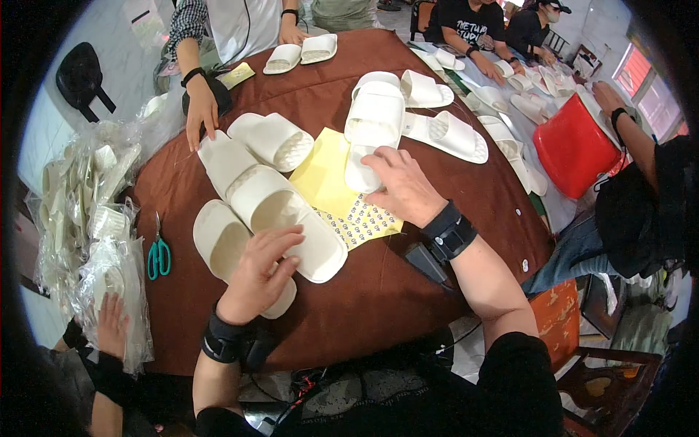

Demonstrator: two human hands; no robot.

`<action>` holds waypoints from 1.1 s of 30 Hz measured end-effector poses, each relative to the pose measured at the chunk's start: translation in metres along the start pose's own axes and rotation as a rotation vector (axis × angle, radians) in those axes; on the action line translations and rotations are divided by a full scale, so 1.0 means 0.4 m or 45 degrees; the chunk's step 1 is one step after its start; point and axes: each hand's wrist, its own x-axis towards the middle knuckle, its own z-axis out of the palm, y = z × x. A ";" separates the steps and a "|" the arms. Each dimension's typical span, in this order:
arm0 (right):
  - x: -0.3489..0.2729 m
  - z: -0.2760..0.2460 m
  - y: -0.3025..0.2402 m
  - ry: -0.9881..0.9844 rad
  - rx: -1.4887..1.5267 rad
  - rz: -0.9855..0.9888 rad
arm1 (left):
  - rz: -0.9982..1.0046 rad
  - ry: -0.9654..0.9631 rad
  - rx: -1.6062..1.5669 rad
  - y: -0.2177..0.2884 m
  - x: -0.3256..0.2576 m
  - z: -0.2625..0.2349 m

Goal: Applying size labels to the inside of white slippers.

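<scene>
My left hand [262, 273] hovers over or rests on the near slippers, fingers stretched and thumb apart. Under and beside it lie a white slide slipper [317, 240] and another white slipper [222, 237], partly hidden by the hand. My right hand [409, 186] curls its fingers and thumb around the near end of a white slipper [375, 109] that lies on others. Between the hands lie a plain yellow sheet [320, 171] and a yellow label sheet [364, 226] with small round printed marks. More white slippers [271, 140] lie beyond my left hand.
Teal-handled scissors [159, 255] lie at left, beside slippers in clear plastic bags [102, 211]. A co-worker's hand [202, 113] touches a slipper across the brown-covered table [466, 218]. Another person's hand [113, 324] is on the bags. A red stool [579, 146] stands at right.
</scene>
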 end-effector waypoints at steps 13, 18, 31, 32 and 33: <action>0.003 0.026 0.014 0.039 -0.062 0.026 | 0.307 -0.240 0.503 -0.049 0.159 0.136; 0.011 0.019 0.065 0.216 -0.258 0.130 | 0.304 -0.296 0.479 -0.039 0.167 0.139; 0.022 0.004 0.064 0.379 0.150 0.028 | 0.312 -0.260 0.418 -0.046 0.137 0.129; 0.020 0.008 0.050 0.372 0.157 0.028 | 0.309 -0.244 0.382 -0.049 0.134 0.129; 0.017 0.014 0.031 0.281 0.311 0.021 | 0.298 -0.245 0.381 -0.055 0.130 0.129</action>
